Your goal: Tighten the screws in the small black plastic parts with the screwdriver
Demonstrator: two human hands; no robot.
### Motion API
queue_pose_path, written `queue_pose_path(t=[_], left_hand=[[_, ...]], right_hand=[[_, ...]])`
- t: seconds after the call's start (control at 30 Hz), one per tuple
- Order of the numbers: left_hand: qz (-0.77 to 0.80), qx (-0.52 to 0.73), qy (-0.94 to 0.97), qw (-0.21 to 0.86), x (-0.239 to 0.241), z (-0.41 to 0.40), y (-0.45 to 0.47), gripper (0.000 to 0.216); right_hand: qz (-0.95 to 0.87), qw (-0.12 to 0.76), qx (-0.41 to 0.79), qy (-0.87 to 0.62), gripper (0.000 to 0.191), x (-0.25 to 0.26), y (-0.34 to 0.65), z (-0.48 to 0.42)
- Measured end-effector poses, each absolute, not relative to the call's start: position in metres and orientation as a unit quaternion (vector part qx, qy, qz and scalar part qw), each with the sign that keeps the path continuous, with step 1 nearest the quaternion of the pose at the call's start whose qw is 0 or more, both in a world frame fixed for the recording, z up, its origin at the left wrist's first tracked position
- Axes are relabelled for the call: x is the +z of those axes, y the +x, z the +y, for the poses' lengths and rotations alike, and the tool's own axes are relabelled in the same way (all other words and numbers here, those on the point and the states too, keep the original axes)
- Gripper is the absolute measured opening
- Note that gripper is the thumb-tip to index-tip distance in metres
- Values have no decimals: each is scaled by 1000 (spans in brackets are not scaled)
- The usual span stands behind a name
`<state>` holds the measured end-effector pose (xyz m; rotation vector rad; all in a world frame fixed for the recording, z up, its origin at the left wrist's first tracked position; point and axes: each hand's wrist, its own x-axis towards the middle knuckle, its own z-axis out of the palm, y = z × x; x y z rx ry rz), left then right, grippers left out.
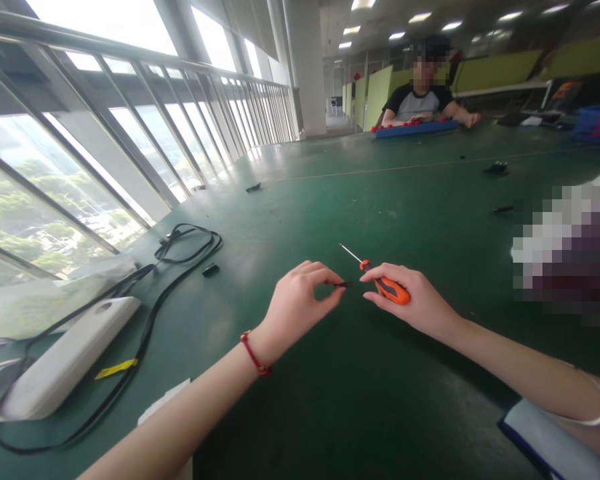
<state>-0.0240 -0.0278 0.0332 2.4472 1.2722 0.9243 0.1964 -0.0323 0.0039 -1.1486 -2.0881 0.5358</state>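
Note:
My left hand [305, 293] pinches a small black piece [344, 285] between thumb and fingertips, just above the green table [290, 220]. What kind of piece it is, I cannot make out. My right hand [410, 293] holds a screwdriver [393, 291] with an orange and dark grey handle. Its thin metal shaft points away and to the left, with the tip clear of the black piece. Thumb and forefinger of that hand are a little apart near the left fingertips. A small black block [211, 270] lies on the table left of my left hand.
A black cable [153, 320] loops along the left side by a white power strip [75, 360] and a metal railing [130, 73]. Small dark parts [497, 168] lie farther back. Across the table sits a person [423, 100] behind a blue tray [415, 129]; a blue basket [597, 123] stands far right.

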Motion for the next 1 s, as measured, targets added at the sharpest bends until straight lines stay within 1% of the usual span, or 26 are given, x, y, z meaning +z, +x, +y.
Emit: queue_pose_path(t=[0.1,0.4,0.5,0.57,0.67,0.73,0.83,0.87,0.93,1.0], left_hand=[[409,329,844,105,28,-27,-11,7],[395,366,832,133,13,-28,-5,5],[390,348,841,141,20,-27,-4,8],[395,317,849,146,34,-22,-12,17],[466,253,840,113,66,-2,-51,25],[562,220,796,51,84,15,-95,25],[684,150,710,-69,88,39,-171,26],[705,140,690,-86,84,45,-194,25],[727,119,675,-37,71,55,-229,25],[738,93,668,5,57,60,-248,35]], right_hand=[[-806,347,186,-442,17,3,196,-32],[-805,359,170,-442,14,6,197,-33],[-807,363,168,-435,12,6,197,-33],[-804,365,173,-437,13,6,197,-33],[-793,366,200,-443,15,6,198,-33],[-786,368,218,-447,16,7,198,-32],[-779,370,225,-453,16,7,198,-31],[-779,371,224,-454,16,7,198,-31],[-778,371,223,-455,17,7,198,-30],[-778,371,226,-453,17,7,198,-30]])
